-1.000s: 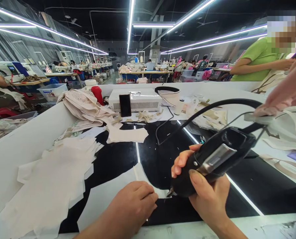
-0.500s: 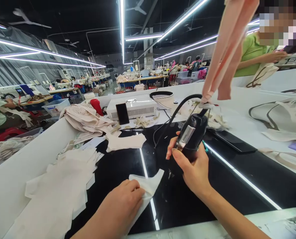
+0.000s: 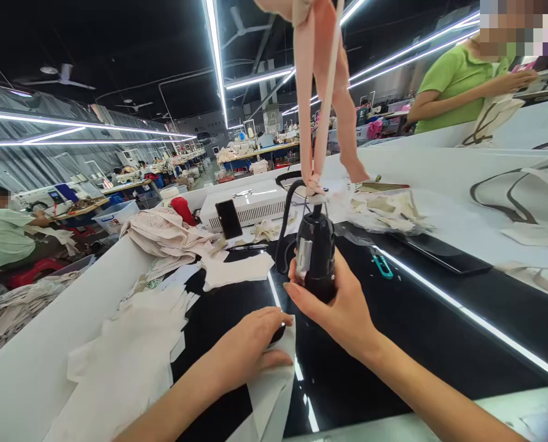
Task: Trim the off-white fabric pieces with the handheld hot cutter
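Observation:
A cream fabric piece (image 3: 274, 393) lies partly folded on the glossy black tabletop, under my left hand (image 3: 250, 344). The thumb and fingers of that hand are spread and rest on the cloth, and a small dark patch shows between them. My right hand (image 3: 336, 307) is wrapped round a black corded handheld power tool (image 3: 317, 255) with a silver lever on its side. This tool stands upright above the table and hangs from pink fabric strips (image 3: 317, 110) tied at its top. Its lower end is hidden by my hand.
Cream cut pieces (image 3: 126, 350) are stacked at left, with another piece (image 3: 237, 270) farther back. Beyond stand a phone (image 3: 228, 219) and a white vented box (image 3: 265, 205). A teal clip (image 3: 383, 266) lies at right. Co-workers sit at both sides, one in a green shirt (image 3: 453, 86).
The power tool has moved left and become more upright in my right hand. My left hand has shifted right and up, its fingers spreading from a pinch. The teal clip has come into fuller view.

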Demonstrator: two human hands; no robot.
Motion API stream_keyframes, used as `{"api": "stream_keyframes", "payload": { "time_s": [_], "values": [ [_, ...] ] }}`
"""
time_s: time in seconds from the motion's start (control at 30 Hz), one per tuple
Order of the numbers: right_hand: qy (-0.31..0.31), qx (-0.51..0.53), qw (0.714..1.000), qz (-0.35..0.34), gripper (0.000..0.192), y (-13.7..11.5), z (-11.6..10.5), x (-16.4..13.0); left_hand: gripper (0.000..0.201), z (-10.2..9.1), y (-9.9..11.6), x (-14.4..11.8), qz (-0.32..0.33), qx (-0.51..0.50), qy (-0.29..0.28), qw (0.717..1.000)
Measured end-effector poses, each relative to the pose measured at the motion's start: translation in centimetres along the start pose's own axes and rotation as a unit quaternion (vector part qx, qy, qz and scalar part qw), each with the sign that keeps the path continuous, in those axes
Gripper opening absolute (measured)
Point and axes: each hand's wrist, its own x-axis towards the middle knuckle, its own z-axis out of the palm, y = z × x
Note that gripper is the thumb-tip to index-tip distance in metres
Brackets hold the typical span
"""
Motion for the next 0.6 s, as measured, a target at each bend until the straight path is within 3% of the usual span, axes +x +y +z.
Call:
{"api": "stream_keyframes", "payload": {
  "time_s": [0.17, 0.37, 0.6],
  "values": [
    [-0.003, 0.045, 0.999, 0.024, 0.027, 0.4, 0.9, -0.2, 0.062, 0.5, -0.6, -0.3, -0.019, -0.008, -0.023, 1.0],
    [-0.004, 0.1, 0.994, 0.053, 0.029, 1.1, 1.6, -0.6, 0.047, 0.6, -0.7, -0.9, -0.036, -0.006, -0.053, 0.998],
    [-0.016, 0.118, 0.992, 0.052, 0.028, 1.7, 1.6, -1.0, 0.043, -0.2, 0.5, 0.0, -0.081, -0.013, -0.106, 0.991]
  ]
}}
